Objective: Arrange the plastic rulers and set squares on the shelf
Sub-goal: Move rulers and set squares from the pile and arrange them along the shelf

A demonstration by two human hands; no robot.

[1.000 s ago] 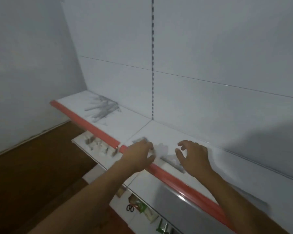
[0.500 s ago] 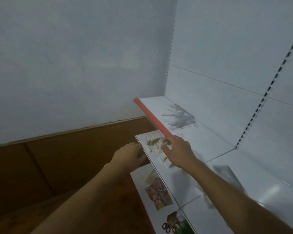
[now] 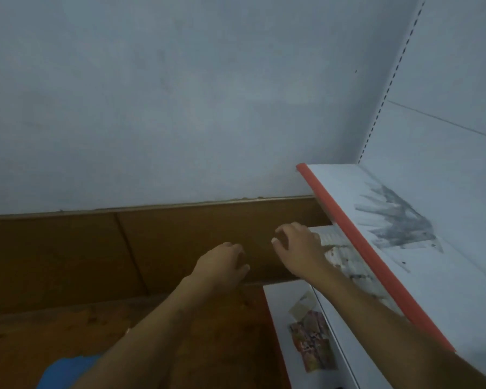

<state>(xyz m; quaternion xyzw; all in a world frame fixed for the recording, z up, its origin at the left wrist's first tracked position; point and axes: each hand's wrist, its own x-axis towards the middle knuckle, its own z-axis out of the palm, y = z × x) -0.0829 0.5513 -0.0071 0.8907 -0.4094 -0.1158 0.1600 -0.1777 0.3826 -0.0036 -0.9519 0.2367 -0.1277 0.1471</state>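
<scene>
Clear rulers [image 3: 399,223] lie fanned on the red-edged shelf [image 3: 362,242].

A shop: white tiered shelves [image 3: 443,279] with a red edge strip [image 3: 357,242], slotted upright [image 3: 387,85] and packaged goods [image 3: 313,343].

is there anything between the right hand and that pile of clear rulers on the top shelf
Only the shelf's red front edge strip: the right hand hangs out in front of it and lower, over the floor side. The pile of clear plastic rulers lies on the white top shelf, with nothing else visible between.
</scene>
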